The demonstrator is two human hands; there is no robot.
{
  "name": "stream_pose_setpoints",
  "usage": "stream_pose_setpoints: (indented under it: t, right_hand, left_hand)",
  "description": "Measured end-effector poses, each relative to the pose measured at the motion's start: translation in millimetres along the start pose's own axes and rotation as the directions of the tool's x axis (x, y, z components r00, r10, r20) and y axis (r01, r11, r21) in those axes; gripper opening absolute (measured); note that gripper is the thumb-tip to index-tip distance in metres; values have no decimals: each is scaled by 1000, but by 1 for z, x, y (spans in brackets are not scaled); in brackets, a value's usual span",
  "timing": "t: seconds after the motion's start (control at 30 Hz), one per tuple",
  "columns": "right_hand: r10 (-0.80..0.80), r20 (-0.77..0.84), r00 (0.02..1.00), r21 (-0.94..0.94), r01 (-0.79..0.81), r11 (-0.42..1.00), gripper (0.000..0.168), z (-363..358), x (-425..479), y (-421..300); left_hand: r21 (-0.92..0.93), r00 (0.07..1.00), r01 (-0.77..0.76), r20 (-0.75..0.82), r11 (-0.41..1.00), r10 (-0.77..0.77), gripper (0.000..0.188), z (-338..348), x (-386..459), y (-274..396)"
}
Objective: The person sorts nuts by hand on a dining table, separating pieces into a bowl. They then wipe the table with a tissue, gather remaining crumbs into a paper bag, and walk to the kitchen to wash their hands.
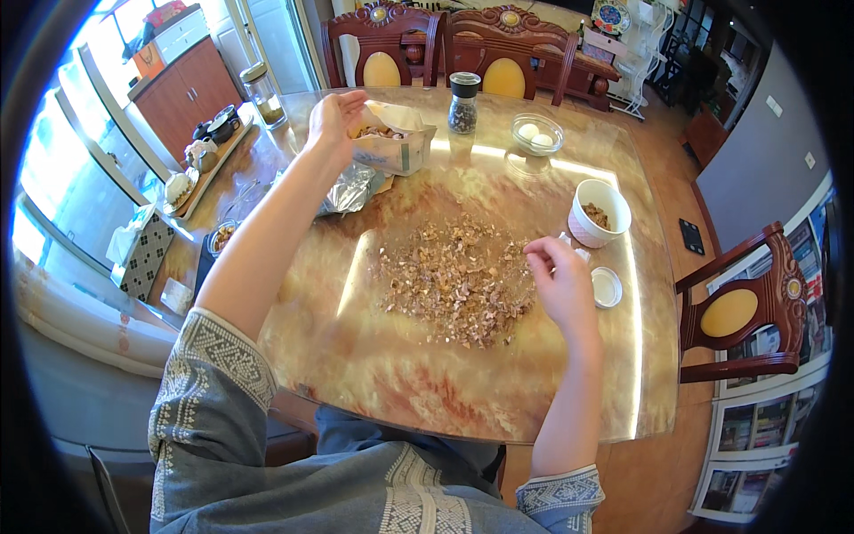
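Note:
A spread of brown crumbs and broken shell-like bits (460,287) covers the middle of the marbled dining table (333,360). My right hand (560,277) hovers at its right edge with bent fingers; whether something small sits between them cannot be made out. Across the table, my left hand (333,123) is at the left side of an open carton-like container (400,150) holding brown pieces. Its fingers are stretched out, and nothing shows in them. Beyond my right hand stands a white-and-pink cup (599,212) with brown bits inside. Its likely lid (606,288) lies nearby.
Crumpled foil (352,189) lies below the carton. A black-capped grinder (464,103), a glass bowl with two white eggs (537,135) and a glass jar (265,97) stand farther back. On the left are a tea tray (213,163) and a tissue box (143,257). Carved chairs (740,307) flank the table.

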State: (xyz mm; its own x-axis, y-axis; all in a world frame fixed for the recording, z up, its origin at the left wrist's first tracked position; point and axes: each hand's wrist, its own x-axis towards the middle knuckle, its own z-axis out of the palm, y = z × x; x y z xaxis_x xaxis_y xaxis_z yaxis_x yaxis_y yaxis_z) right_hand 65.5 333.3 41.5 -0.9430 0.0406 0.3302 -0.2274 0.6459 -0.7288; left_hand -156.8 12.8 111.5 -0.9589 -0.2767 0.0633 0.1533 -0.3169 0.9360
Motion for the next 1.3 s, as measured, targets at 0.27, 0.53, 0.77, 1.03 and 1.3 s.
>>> stream_pose_setpoints:
  t: [0.27, 0.53, 0.77, 1.03, 1.3]
  right_hand:
    - [-65, 91, 994, -162, 79, 984, 10, 41, -1, 7]
    - [-78, 112, 991, -259, 105, 960, 11, 44, -2, 1]
    - [27, 156, 987, -5, -26, 1000, 10, 30, 3, -4]
    - [-55, 130, 990, 119, 40, 992, 15, 32, 5, 13]
    - [-34, 152, 988, 131, 14, 991, 8, 33, 4, 9]
  left_hand:
    - [-190, 848, 477, 355, 858, -393, 38, -6, -130, -37]
    - [324, 713, 271, 565, 907, -415, 21, 0, -150, -82]
    - [660, 702, -564, 700, 497, -132, 20, 20, -141, -108]
    - [633, 720, -612, 694, 474, 2, 18, 23, -134, -125]
    - [435, 705, 248, 531, 865, -470, 13, -1, -120, -78]
